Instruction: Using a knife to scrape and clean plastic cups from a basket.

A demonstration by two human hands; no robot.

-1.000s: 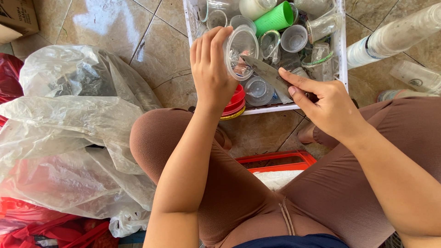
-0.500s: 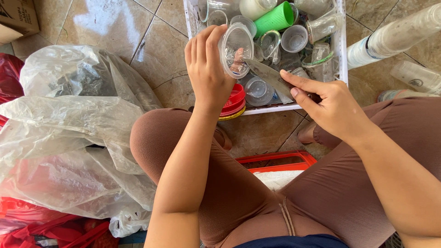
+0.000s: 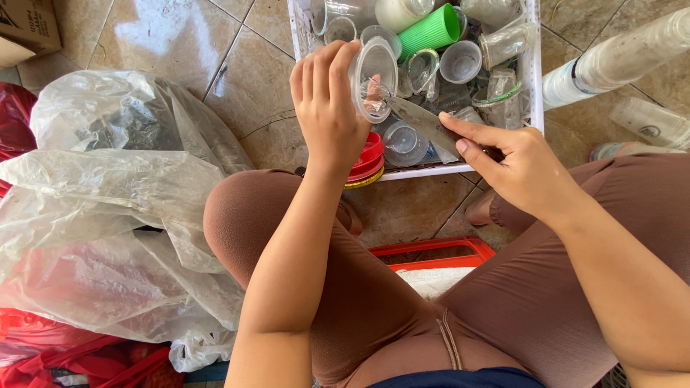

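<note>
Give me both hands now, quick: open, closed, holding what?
Left hand: closed on small clear plastic cup.
Right hand: closed on grey metal knife blade, tip inside the cup.

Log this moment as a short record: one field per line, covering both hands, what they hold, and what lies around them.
Left hand: grips a clear plastic cup, tipped on its side, mouth toward the camera
Right hand: holds a knife, forefinger along the blade, tip inside the cup
Below the hands: white crate full of clear cups, with one green ribbed cup
Beside the crate: red lids stacked
Left side: clear plastic bags on the tiled floor
Between the knees: red tray
</note>
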